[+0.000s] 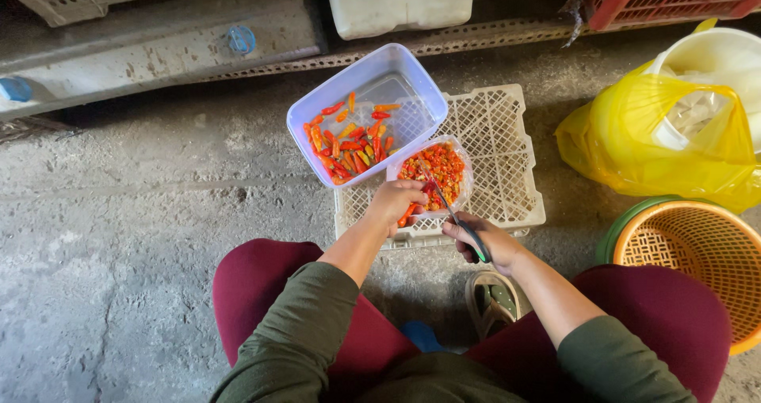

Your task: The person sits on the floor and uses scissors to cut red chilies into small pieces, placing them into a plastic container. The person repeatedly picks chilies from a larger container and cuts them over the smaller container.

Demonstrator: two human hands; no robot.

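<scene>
Head view looks straight down on a seated person's lap and a white slatted crate (507, 165) lying upside down on the concrete floor. On it, the left hand (394, 202) is closed around a red chilli (408, 213) at the near edge of a small clear tub (466, 173) of cut chilli pieces; the chilli's long axis runs from the fingers toward the person, tilted left. The right hand (483, 240), just beside and slightly nearer the body, grips green-handled scissors (460, 221) whose blades point up and left toward the chilli, almost touching it. Behind the small tub, touching it, a larger pale blue tub (361, 78) holds whole red and orange chillies. To the right, well apart, stand an orange basket (697, 260) and a yellow plastic bag (658, 141). Nothing lies between scissors and chilli.
</scene>
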